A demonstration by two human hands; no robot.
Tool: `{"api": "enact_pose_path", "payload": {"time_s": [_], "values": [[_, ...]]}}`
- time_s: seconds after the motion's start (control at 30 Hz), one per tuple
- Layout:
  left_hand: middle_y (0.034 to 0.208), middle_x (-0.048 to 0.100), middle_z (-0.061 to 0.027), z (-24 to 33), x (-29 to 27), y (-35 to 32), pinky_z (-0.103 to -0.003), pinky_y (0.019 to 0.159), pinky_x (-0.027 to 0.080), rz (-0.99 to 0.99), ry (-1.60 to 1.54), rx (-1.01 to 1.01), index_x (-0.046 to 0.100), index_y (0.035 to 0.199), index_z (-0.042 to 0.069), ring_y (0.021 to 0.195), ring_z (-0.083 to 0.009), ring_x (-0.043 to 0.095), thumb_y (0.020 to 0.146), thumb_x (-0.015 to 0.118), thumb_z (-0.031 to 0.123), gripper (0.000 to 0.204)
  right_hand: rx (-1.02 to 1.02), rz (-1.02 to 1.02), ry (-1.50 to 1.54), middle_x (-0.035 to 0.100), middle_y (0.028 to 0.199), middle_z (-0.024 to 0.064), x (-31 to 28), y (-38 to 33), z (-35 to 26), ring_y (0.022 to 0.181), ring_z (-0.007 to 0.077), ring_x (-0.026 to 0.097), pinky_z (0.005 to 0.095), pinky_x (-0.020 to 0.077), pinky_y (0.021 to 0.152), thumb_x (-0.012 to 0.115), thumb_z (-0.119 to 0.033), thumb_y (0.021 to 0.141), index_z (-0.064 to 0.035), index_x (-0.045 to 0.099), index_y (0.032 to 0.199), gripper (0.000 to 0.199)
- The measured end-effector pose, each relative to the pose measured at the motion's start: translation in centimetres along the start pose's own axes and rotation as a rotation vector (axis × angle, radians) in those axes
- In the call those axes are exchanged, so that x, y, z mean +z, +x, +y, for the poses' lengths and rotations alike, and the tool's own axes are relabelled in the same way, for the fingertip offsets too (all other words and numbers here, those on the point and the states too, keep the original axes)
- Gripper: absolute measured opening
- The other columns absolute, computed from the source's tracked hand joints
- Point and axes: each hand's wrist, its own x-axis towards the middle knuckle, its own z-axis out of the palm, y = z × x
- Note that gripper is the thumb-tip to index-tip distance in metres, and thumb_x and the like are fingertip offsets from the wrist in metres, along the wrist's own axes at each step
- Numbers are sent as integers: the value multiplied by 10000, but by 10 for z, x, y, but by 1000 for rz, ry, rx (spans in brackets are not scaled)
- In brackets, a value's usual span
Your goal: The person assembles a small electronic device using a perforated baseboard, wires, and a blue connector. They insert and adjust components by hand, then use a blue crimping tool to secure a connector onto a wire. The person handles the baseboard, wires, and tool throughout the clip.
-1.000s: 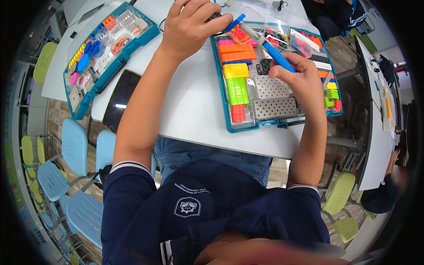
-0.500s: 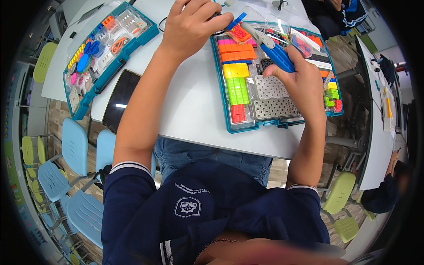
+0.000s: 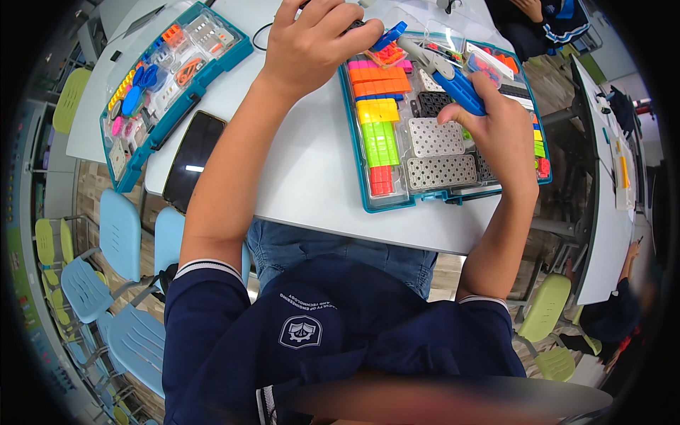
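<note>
At the far edge of my view, my left hand (image 3: 312, 46) is closed on a dark piece, mostly hidden by its fingers. A flat blue part (image 3: 392, 34) sticks out to the right of that hand. My right hand (image 3: 503, 134) grips the blue handle of a hand tool (image 3: 460, 88), its grey front end pointing up and left toward the blue part. I cannot tell whether the tool touches it. Beneath the right hand lies an open teal case (image 3: 360, 145) with coloured blocks (image 3: 382, 144) and grey perforated plates (image 3: 440, 171).
A second teal case (image 3: 185, 101) with small parts stands at the left on the white table (image 3: 304, 170). Near it lies a black phone or tablet (image 3: 190, 161). Blue chairs (image 3: 119, 230) are at the left, a green chair (image 3: 549, 308) at the right. Other people (image 3: 528, 28) sit nearby.
My right hand has moved slightly right with the tool, showing more of the dark plates in the case. My left hand and the blue part have shifted a little to the right.
</note>
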Motion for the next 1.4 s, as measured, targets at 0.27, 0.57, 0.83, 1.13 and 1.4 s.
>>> {"api": "enact_pose_path", "payload": {"time_s": [0.27,0.57,0.83,1.13,1.4], "values": [[975,670,77,2,-1,2,-363,989,378,18,20,-12,723,1026,248,997,-128,621,831,712,152,217,68,-188,290,630,666,138,-6,3,6,637,337,648,418,461,584,811,-514,764,-71,684,981,510],[971,669,80,5,-3,5,-357,1004,376,21,45,16,728,1016,271,989,-114,623,827,717,162,219,18,-124,22,631,679,154,-2,2,9,666,366,650,462,472,605,742,-325,873,-74,646,968,285],[963,672,64,3,-1,2,-346,976,402,43,32,32,727,1026,241,997,-132,627,830,752,157,215,-75,-113,-22,620,654,159,1,-2,19,650,341,656,452,477,596,691,-277,911,-69,629,1012,238],[861,611,-95,-13,-9,11,-426,765,446,262,-76,-210,611,818,25,861,-299,593,721,630,-16,107,163,-113,238,580,618,121,-5,0,33,555,240,577,385,427,554,656,-338,965,-32,672,1037,315],[939,681,24,10,4,1,-315,856,454,-45,-335,-465,741,1003,159,941,-165,634,837,789,171,174,54,-158,93,617,658,173,15,2,15,644,381,634,478,465,595,651,-321,950,-64,628,960,258]]}}
